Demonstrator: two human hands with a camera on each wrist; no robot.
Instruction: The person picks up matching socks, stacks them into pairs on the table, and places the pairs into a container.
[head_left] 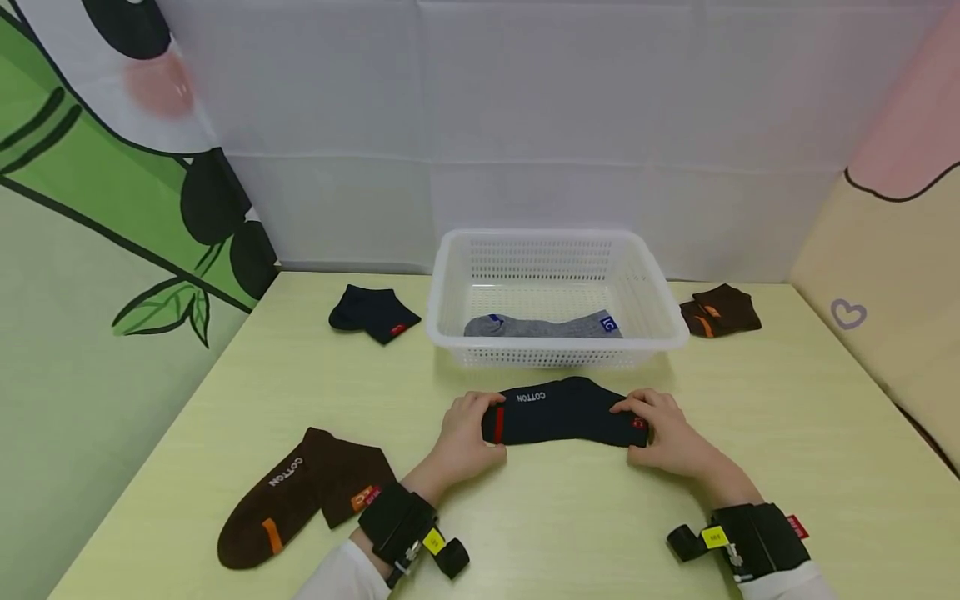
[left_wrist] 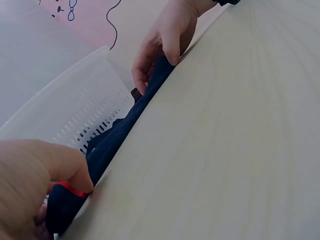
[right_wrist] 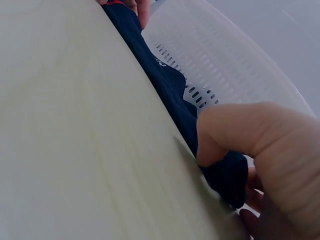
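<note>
A navy sock point(head_left: 566, 414) lies stretched sideways on the table in front of the basket, with white COTTON lettering, a red stripe and a small red logo. My left hand point(head_left: 465, 437) pinches its striped toe end between thumb and fingers. At the logo end, my right hand point(head_left: 670, 435) grips the sock the same way. In the left wrist view the sock point(left_wrist: 120, 135) runs along the tabletop between both hands. The right wrist view shows the thumb over the sock's near end point(right_wrist: 227, 172), with some fingers hidden behind it.
A white perforated basket point(head_left: 558, 353) stands behind the sock, holding a grey sock point(head_left: 543, 327). Another navy sock point(head_left: 372, 312) lies left of it, and brown socks point(head_left: 723, 310) lie to its right. Larger brown socks point(head_left: 300, 496) sit at front left, beside my left wrist.
</note>
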